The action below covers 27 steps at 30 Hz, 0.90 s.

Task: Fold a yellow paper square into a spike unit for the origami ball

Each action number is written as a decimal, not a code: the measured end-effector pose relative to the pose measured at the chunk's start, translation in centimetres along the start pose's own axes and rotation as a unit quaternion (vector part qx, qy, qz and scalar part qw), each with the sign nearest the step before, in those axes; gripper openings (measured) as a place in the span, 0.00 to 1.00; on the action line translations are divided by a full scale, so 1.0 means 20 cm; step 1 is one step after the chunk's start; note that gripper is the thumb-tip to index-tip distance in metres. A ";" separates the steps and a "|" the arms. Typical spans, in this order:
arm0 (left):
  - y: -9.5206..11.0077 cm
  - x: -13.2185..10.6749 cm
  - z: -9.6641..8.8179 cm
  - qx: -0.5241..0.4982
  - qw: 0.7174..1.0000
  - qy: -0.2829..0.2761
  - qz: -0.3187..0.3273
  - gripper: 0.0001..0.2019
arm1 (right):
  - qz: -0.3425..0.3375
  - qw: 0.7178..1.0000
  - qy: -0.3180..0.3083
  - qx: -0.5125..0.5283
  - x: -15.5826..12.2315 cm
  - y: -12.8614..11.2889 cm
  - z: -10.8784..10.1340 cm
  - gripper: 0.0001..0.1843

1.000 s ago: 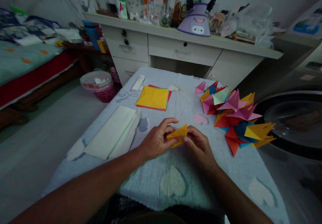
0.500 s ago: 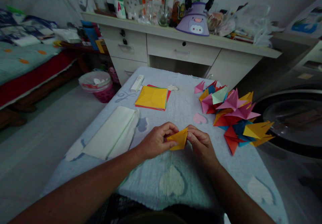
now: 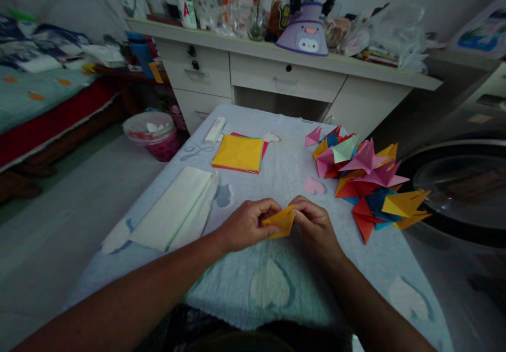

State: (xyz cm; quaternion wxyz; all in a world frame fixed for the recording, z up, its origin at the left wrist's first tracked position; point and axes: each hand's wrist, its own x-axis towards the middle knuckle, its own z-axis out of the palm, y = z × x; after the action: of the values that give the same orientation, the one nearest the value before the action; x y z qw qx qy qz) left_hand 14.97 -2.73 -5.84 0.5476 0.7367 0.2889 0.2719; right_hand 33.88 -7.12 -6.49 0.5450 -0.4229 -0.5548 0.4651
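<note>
A small folded yellow origami paper (image 3: 281, 222) is held between both hands over the near half of the table. My left hand (image 3: 250, 224) pinches its left side, thumb in front and fingers behind. At its upper right corner, my right hand (image 3: 315, 223) grips the paper between thumb and fingertips. The fingers partly cover the back of the paper. Beyond my hands lies a stack of square paper sheets (image 3: 237, 153), yellow on top with red and green edges below. Several finished folded paper cranes (image 3: 367, 162) in pink, red, blue and yellow are heaped to the right.
A cloth (image 3: 272, 294) with heart patterns covers the table. A pale folded sheet (image 3: 174, 207) lies at left, a small white box (image 3: 215, 130) behind it. A pink bin (image 3: 154, 136) stands on the floor. Behind is a cluttered white desk (image 3: 284, 72); a washing machine (image 3: 462, 183) is at right.
The yellow paper tilts slightly flatter and sits a little lower. My right fingers have shifted a little at its upper right corner. The stack and the folded pile stay put.
</note>
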 end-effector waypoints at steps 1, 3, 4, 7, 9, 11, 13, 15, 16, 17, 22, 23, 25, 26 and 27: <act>0.00 0.00 0.00 0.015 1.000 -0.006 0.001 0.08 | -0.004 1.000 0.002 -0.009 0.00 0.00 0.00 0.06; 0.00 0.00 0.00 0.043 0.999 -0.014 0.004 0.06 | -0.013 0.999 0.005 -0.029 0.00 -0.01 0.00 0.06; 0.00 0.00 0.00 0.055 0.998 -0.016 0.007 0.07 | -0.016 0.999 0.005 -0.039 0.00 -0.02 0.00 0.07; -0.01 0.01 0.00 0.081 0.996 -0.010 0.027 0.16 | -0.018 0.998 -0.001 -0.053 0.00 -0.02 0.01 0.07; -0.01 0.01 0.00 0.089 0.995 -0.004 0.037 0.18 | -0.018 0.999 -0.001 -0.046 0.00 -0.02 0.01 0.06; -0.01 0.02 0.01 0.093 0.995 -0.002 0.040 0.19 | -0.020 0.999 0.007 -0.037 0.00 -0.02 0.01 0.04; -0.01 0.02 0.01 0.094 0.995 -0.010 0.034 0.18 | -0.020 0.999 0.014 -0.033 0.00 -0.02 0.01 0.04; -0.01 0.02 0.00 0.094 0.995 -0.019 0.028 0.17 | -0.017 0.999 0.013 -0.035 0.00 -0.03 0.01 0.05; -0.01 0.01 0.00 0.096 0.995 -0.021 0.026 0.16 | -0.014 0.999 0.010 -0.037 0.00 -0.04 0.01 0.06; 0.00 0.01 0.00 0.099 0.995 -0.021 0.025 0.16 | -0.010 0.999 0.006 -0.036 0.00 -0.05 0.01 0.07; 0.01 0.01 -0.01 0.120 0.992 0.001 0.032 0.13 | 0.027 1.000 -0.009 0.008 -0.02 -0.05 0.01 0.14; 0.01 0.01 -0.01 0.123 0.992 0.010 0.031 0.13 | 0.034 0.999 -0.019 0.024 -0.02 -0.04 0.02 0.14; 0.01 0.01 -0.01 0.125 0.991 0.033 0.028 0.14 | 0.051 0.997 -0.043 0.044 -0.03 -0.04 0.03 0.13; 0.01 0.01 0.00 0.125 0.991 0.045 0.028 0.14 | 0.059 0.996 -0.051 0.047 -0.03 -0.03 0.03 0.14; 0.01 0.01 0.00 0.125 0.990 0.056 0.028 0.14 | 0.067 0.995 -0.055 0.044 -0.03 -0.03 0.04 0.14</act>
State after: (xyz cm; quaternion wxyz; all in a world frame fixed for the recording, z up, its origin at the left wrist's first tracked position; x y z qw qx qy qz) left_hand 15.10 -2.63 -5.56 0.4264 0.7910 0.3300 0.2893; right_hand 33.12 -7.83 -6.04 0.4996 -0.4087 -0.5326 0.5474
